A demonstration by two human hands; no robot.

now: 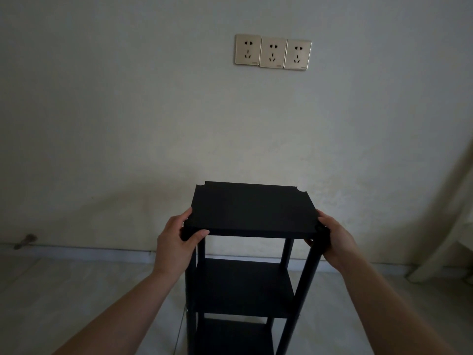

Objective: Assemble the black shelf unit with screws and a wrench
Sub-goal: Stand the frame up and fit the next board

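Gripping the black shelf unit (245,252) at both near corners of its top board (252,208), the person stands over it w/ both forearms reaching in from the bottom edge. Left hand (176,239): thumb curled onto the board's near-left corner, other fingers wrapped round the post below, mostly hidden behind it. Right hand (332,242): fingers curled round the near-right corner and post top; fingertips under the board hard to make out in the dim light.

Unit stands upright on the pale floor (76,290), just in front of the wall (128,111), its lower part cut off by the frame's bottom edge. Three flat matte boards visible, w/ round posts between; far corners of the top board show rounded notches. No screws or wrench can be made out.

Wall is rough off-white plaster w/ three gold-toned sockets (273,52) in a row. Pale curtain (445,213) hangs at the right edge, partly cut off. Small blurred object (25,240) sits at the skirting, far left; can't tell what it is.
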